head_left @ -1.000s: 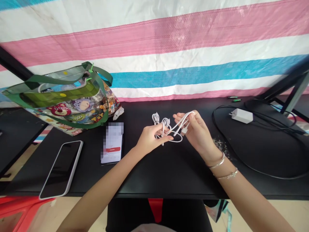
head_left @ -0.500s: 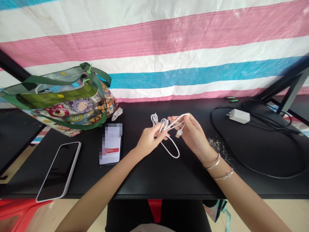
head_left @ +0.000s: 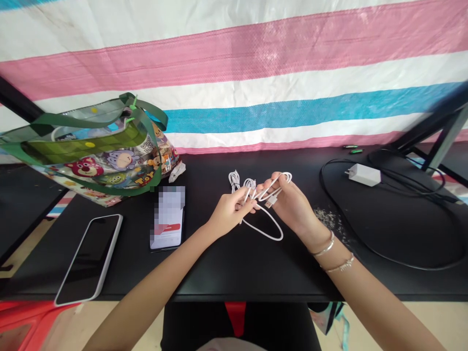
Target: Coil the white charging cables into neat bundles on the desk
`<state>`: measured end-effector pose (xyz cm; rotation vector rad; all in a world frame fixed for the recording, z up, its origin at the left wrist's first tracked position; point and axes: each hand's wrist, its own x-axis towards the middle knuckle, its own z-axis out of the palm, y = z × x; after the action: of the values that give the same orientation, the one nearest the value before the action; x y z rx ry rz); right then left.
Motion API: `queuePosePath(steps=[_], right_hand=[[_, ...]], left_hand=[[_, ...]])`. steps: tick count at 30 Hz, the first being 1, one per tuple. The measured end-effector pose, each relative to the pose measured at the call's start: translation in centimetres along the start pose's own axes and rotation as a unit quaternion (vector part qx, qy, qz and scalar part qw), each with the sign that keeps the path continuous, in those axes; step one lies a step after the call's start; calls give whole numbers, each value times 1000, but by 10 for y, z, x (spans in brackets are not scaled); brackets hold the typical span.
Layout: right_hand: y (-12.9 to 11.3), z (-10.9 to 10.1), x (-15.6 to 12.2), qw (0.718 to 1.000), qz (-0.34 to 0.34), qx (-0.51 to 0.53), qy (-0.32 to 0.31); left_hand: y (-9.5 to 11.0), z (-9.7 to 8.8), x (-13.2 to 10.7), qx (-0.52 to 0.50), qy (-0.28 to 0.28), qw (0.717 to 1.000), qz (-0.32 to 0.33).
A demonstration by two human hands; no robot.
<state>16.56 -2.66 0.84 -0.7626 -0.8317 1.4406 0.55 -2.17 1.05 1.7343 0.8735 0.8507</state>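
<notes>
A white USB charging cable (head_left: 268,235) stretches between my two hands above the black table. My left hand (head_left: 228,210) pinches its strands between thumb and fingers. Gathered loops of the same cable are in my right hand (head_left: 292,204), closed around them near the thumb, with the USB plug (head_left: 271,201) hanging below. One loose loop droops under both hands. Just beyond my left hand lies a bundled white cable (head_left: 234,180) with a dark tie. How the strands run behind my fingers is hidden.
A phone with a lit screen (head_left: 168,219) and a white-cased phone (head_left: 89,261) lie to the left. A cartoon tote bag (head_left: 120,161) stands behind them. To the right are a white charger (head_left: 364,175), a black cord (head_left: 351,229) and small green-and-black items (head_left: 356,151).
My right hand's strands have been drawn into tighter loops at the thumb. The drooping loop has swung right and grown larger. My left hand has barely moved.
</notes>
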Motion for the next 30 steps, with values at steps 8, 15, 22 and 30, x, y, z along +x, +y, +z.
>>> queuePosePath(steps=[8,15,22,30], right_hand=[[1,-20,10,999,-21,20,35],[1,-3,1,999,-9,-16,38],[0,15,-7,996,-51,-50,51],[7,16,-11,995,-45,-86,38]], left_hand=[[-2,-6,2,51,27,998,23],[-3,0,1,78,38,996,23],[-4,6,-2,137,13,990,-15],[0,9,-5,222,37,974,-20]])
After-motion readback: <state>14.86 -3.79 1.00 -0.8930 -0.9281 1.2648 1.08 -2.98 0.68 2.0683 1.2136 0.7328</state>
